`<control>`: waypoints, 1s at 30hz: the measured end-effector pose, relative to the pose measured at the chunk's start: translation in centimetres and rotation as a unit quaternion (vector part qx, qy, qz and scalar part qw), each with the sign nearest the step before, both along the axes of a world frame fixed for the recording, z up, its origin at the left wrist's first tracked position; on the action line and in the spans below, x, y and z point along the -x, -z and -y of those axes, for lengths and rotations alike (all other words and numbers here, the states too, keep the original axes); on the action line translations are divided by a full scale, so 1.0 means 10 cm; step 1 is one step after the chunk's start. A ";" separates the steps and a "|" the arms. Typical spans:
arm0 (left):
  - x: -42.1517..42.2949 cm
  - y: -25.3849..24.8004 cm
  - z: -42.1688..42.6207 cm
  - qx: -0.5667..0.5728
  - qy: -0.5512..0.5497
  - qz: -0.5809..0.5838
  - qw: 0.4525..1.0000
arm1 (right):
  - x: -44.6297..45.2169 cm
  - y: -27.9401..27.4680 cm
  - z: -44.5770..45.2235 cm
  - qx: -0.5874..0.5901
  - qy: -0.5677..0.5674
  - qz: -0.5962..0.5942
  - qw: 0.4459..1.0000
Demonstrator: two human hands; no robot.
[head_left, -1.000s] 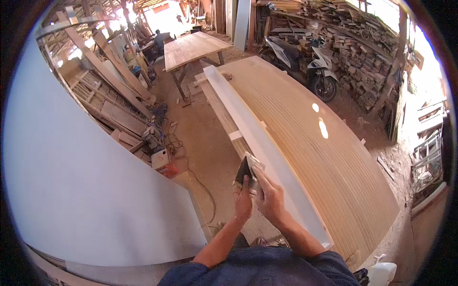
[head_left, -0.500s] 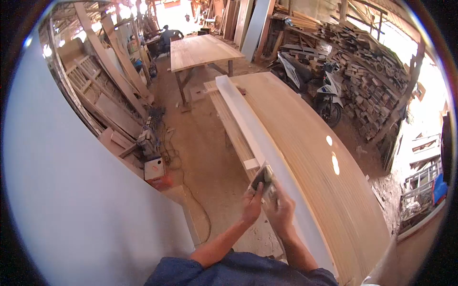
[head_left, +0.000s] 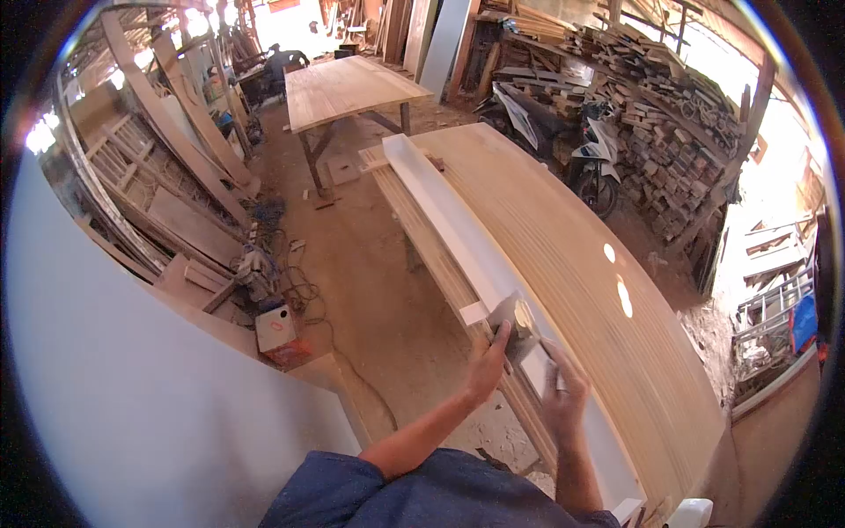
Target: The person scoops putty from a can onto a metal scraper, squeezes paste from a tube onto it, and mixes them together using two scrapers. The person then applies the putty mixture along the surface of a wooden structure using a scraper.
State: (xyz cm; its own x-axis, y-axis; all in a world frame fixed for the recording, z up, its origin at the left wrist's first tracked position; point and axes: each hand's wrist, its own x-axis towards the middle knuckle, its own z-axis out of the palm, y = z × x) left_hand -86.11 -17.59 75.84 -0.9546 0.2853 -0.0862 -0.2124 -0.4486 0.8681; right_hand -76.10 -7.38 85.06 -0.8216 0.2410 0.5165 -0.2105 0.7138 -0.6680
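My left hand (head_left: 486, 363) is closed on a flat grey scraper-like plate (head_left: 503, 313), thumb along its edge. A pale yellow lump (head_left: 525, 318) shows on or beside the plate. My right hand (head_left: 566, 392) is just to the right, its bent fingers closed at the near side of the plate; motion blur hides what it grips. Both hands are above the near part of a long white board (head_left: 482, 251), which lies lengthwise on a wide wooden panel (head_left: 581, 290). A short white crosspiece (head_left: 473, 312) sticks out at the board's left edge.
A large pale panel (head_left: 167, 378) stands close on my left. Ahead is a second wooden table (head_left: 352, 92), with a person (head_left: 283, 60) beyond it. A motorbike (head_left: 594, 154) and stacked timber (head_left: 673, 167) are at right. Cables (head_left: 304, 295) and a box (head_left: 277, 330) lie on the floor.
Both hands have moved right, from the white board's left edge to over the board. My right hand has drawn back and apart from the left. The view has shifted slightly.
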 end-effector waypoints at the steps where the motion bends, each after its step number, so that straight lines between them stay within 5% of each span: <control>1: 0.00 -0.06 0.01 -0.041 0.011 0.033 0.999 | -0.03 -0.05 -0.12 0.004 -0.014 -0.007 1.000; 3: 0.02 -0.28 0.03 -0.120 0.032 0.097 0.987 | -0.07 -0.08 -0.37 -0.022 -0.077 -0.031 0.996; 7: -0.08 -0.68 0.10 -0.093 0.145 0.208 0.963 | -0.13 0.03 -0.72 -0.002 -0.122 -0.134 0.983; 14: -0.34 -0.65 -0.30 -0.132 0.200 0.225 0.944 | -0.39 0.40 -0.91 0.066 -0.035 -0.137 0.988; 20: -0.52 -0.64 -0.47 -0.247 0.128 0.158 0.947 | -0.76 0.49 -1.37 0.019 -0.032 0.074 0.997; 22: -0.64 -0.79 -0.52 -0.201 0.076 0.066 0.974 | -0.81 0.60 -1.51 0.262 0.025 0.014 0.965; 24: -0.75 -0.82 -0.57 -0.130 0.045 -0.018 0.990 | -0.87 0.28 -1.33 0.512 0.040 -0.071 0.855; 28: -0.88 -0.82 -0.83 -0.205 0.046 0.060 0.976 | -0.96 0.38 -1.10 0.629 -0.010 0.012 0.777; 30: -0.97 -0.67 -0.94 -0.189 0.068 0.001 0.980 | -0.93 0.62 -1.13 0.665 -0.019 0.011 0.747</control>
State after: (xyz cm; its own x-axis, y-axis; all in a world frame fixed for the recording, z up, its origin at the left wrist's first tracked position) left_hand -76.45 -8.17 82.56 -0.9058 0.4210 0.0485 -0.2931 -0.7050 0.6458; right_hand -66.77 3.88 78.83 -0.8458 0.5048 -0.1725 -0.1917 -0.5893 -0.7849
